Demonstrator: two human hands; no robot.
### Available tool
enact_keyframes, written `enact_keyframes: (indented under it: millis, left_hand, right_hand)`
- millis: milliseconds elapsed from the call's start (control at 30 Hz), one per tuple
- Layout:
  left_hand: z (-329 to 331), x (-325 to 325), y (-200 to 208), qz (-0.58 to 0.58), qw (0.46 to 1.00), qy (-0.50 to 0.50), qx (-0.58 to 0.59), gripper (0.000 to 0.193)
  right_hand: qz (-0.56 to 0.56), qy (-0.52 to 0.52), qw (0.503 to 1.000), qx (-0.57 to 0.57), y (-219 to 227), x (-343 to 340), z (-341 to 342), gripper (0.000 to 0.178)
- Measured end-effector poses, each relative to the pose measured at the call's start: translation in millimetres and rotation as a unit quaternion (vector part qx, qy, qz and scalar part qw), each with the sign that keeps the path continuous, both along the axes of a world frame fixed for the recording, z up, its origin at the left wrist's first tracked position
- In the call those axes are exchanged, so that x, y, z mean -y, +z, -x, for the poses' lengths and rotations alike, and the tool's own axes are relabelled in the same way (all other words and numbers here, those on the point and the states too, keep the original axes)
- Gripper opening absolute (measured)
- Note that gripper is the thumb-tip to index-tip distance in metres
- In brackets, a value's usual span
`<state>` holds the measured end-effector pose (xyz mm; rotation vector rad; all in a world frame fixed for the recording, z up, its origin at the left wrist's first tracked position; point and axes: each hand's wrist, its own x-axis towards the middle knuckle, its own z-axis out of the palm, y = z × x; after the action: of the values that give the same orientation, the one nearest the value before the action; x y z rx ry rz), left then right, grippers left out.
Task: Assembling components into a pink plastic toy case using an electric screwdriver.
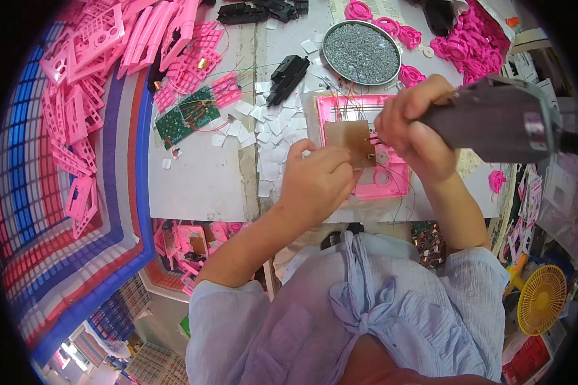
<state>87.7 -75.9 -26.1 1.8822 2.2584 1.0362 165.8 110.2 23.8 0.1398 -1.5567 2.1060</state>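
Note:
A pink plastic housing [398, 181] lies on the table in front of me, with a brown circuit board [350, 136] in it and thin wires at its far side. My left hand [320, 176] is closed at the board's near left edge, fingers bent and pressed against it; the fingertips are partly hidden. In my right hand [420, 125] is a dark grey electric screwdriver [494, 122], held nearly level, its front end pointing left at the board's right side. My fingers wrap round its front part, and the tip is hard to make out.
A round metal tray [325, 61] of small screws stands beyond the housing. White paper squares [279, 128], a black plastic part [288, 80] and green circuit boards [187, 119] lie leftward. Pink parts fill a striped sheet-lined container [144, 160] at left; pink rings [469, 48] heap at far right.

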Motion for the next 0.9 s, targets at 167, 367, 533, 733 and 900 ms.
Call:
enact_keyframes:
  millis: [167, 367, 533, 733, 900]
  left_hand:
    - [-4.8, 3.1, 1.3, 0.006, 0.999, 0.016, 0.031, 0.015]
    - [-7.0, 8.7, -4.0, 0.012, 0.996, 0.021, 0.082, 0.013]
    - [-8.2, 8.5, -2.2, 0.011, 0.993, 0.024, 0.112, 0.011]
    - [-1.0, 1.8, -1.1, -0.049, 0.986, 0.053, 0.151, 0.012]
    - [-0.9, -5.1, -2.8, -0.071, 0.985, 0.028, 0.158, 0.010]
  right_hand:
    - [0.020, -0.002, 1.000, 0.004, -18.6, -0.9, 9.3, 0.018]
    - [-0.173, -0.017, 0.983, 0.051, -24.7, -2.1, 9.5, 0.020]
    - [-0.106, 0.033, 0.992, 0.060, -13.3, -5.2, 11.1, 0.024]
    - [0.039, 0.125, 0.989, -0.063, 28.7, 11.4, 0.7, 0.035]
    - [0.047, 0.085, 0.995, -0.039, 32.6, 13.2, -12.7, 0.034]
